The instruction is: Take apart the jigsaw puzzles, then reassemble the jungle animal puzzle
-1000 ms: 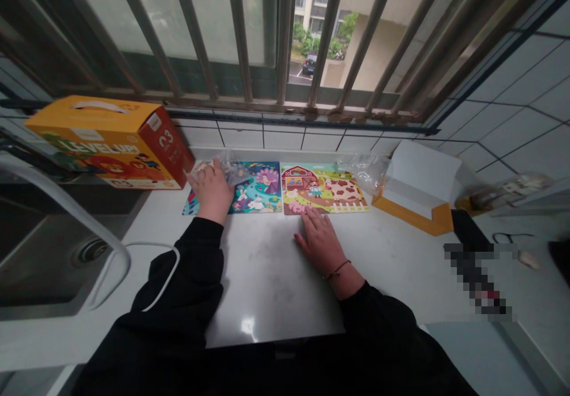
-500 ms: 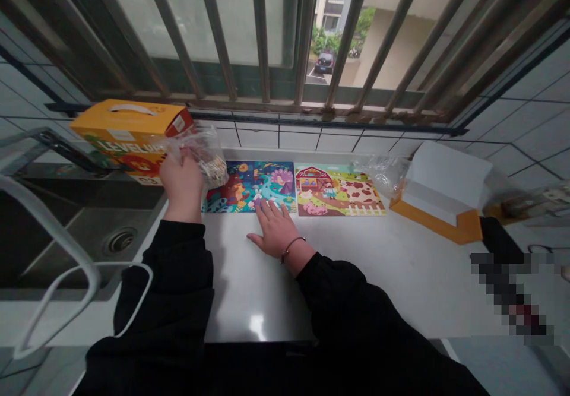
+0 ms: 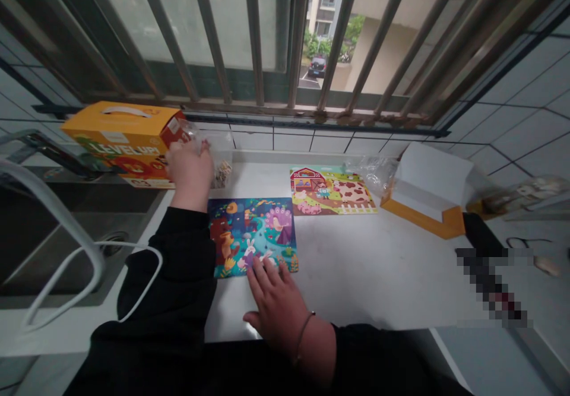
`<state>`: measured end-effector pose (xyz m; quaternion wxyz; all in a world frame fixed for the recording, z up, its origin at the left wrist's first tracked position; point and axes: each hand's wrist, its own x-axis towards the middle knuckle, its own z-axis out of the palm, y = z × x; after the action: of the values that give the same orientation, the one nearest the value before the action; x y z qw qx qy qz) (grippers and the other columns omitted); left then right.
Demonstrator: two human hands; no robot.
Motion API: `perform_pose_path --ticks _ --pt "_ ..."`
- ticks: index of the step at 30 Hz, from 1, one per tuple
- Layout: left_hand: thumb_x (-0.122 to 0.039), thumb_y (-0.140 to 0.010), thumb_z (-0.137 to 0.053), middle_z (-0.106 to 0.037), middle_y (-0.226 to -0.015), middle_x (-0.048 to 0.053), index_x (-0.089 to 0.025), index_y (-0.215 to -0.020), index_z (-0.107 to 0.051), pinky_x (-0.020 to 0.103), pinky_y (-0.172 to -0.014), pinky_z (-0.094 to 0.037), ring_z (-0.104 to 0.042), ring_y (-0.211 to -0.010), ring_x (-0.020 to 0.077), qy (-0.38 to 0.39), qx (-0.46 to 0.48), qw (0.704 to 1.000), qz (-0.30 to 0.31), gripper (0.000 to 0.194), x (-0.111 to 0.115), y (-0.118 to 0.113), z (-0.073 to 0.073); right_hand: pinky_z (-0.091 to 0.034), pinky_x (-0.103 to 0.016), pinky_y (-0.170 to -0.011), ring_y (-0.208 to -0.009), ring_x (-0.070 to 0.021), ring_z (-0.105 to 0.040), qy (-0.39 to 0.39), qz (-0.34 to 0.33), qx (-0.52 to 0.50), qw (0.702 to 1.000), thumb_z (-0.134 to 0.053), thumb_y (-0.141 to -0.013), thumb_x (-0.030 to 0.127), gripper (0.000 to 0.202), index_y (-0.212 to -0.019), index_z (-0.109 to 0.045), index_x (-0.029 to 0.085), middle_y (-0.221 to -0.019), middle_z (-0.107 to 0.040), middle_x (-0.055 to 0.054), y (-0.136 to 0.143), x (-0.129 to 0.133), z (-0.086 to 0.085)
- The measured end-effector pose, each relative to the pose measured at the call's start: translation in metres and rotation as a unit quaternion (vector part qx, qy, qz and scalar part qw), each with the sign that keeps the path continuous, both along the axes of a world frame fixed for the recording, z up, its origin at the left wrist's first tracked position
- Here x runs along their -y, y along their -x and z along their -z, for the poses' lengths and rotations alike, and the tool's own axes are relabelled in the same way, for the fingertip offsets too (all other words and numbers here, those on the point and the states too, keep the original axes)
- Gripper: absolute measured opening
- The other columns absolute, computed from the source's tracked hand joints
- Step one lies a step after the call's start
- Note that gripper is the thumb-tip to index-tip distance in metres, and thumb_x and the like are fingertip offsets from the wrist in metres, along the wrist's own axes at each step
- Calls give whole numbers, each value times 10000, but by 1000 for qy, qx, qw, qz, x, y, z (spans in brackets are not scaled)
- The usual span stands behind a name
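Note:
My left hand grips the top of a clear plastic bag with small pieces in its lower part, beside an orange box with a handle. Fingers spread, my right hand lies on the lower edge of a colourful forest-animal picture board. A farm picture board with a cow and a red barn lies flat to the right, its left side close to the forest board's upper right corner.
An open white and orange box stands at the right, with crumpled clear plastic beside it. On the left are a sink and a white curved tube. Window bars run behind the counter.
The forest board has slid toward me under my right hand, away from the wall. My left hand still holds the bag, which now stands more upright near the wall.

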<state>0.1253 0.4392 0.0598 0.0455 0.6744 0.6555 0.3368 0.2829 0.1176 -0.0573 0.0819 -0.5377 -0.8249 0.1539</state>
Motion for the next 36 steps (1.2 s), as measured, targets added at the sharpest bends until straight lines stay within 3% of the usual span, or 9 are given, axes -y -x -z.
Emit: perform_pose_path --ticks 3,8,12,18,21,25,29,32,36 --pt "-445 -1086 -530 -659 -1323 243 -94 -1247 -758 605 -1055 -412 -567 -1303 464 3 12 997 -82 448 -3 -13 9 -385 -709 -1268 -1642 -459 -334 -2 -7 3 1000 -613 -1061 626 929 -1747 -278 97 -1835 -213 -196 -6 31 2" --pt "-401 -1102 -486 -667 -1232 199 -143 -1221 -739 559 -992 -394 -578 -1225 422 -30 13 998 -63 380 -11 -28 23 -482 -693 -1187 -1600 -471 -397 -9 -18 17 1000 -603 -1056 664 942 -1720 -322 57 -1802 -310 -227 -11 62 2" --pt "-279 -1076 -493 -660 -1271 222 -120 -1213 -725 530 -989 -398 -571 -1231 408 -51 -95 994 0 313 -17 -33 37 -517 -624 -1173 -1530 -414 -506 9 -24 -21 999 -597 -1057 666 879 -1714 -372 127 -1751 -447 -189 -23 62 -5" --pt "-213 -944 -648 -753 -1210 134 -201 -1252 -793 444 -1058 -440 -645 -1180 325 5 -232 941 245 341 -7 -44 71 -351 -656 -1297 -1643 -403 -372 39 151 20 988 -598 -1078 565 764 -1704 -427 163 -1791 -366 -186 -83 3 -10" --pt "-303 -953 -639 -761 -1248 164 -188 -1274 -812 541 -1219 -368 -657 -1232 359 43 -270 907 321 382 5 -49 88 -315 -663 -1307 -1679 -411 -298 44 224 71 971 -544 -1102 525 749 -1721 -393 130 -1822 -270 -200 -116 -39 -5" --pt "-346 -967 -602 -737 -1368 192 -184 -1296 -796 701 -1334 -114 -607 -1375 400 71 -290 897 325 415 14 -46 98 -300 -627 -1328 -1689 -376 -287 58 239 89 965 -538 -1106 501 757 -1733 -358 115 -1825 -264 -191 -137 -76 0" --pt "-342 -975 -625 -628 -1580 190 -208 -1454 -703 701 -1353 -31 -511 -1522 394 67 -280 909 303 504 17 -31 95 -283 -640 -1333 -1692 -374 -279 33 246 76 966 -539 -1107 485 744 -1727 -368 111 -1821 -270 -202 -131 -81 -1" --pt "-375 -954 -701 -445 -1747 187 -211 -1625 -530 669 -1366 -72 -354 -1645 389 36 -255 923 286 712 28 -13 87 -252 -639 -1349 -1701 -365 -259 -4 197 33 980 -554 -1104 456 716 -1722 -386 138 -1823 -278 -189 -113 -63 -2" --pt "-409 -940 -744 -374 -1792 159 -251 -1647 -483 641 -1362 -165 -306 -1666 399 11 -228 941 250 770 63 16 74 -259 -641 -1353 -1694 -347 -285 17 32 -25 999 -642 -1063 512 775 -1729 -383 214 -1817 -329 -128 -87 -26 4"
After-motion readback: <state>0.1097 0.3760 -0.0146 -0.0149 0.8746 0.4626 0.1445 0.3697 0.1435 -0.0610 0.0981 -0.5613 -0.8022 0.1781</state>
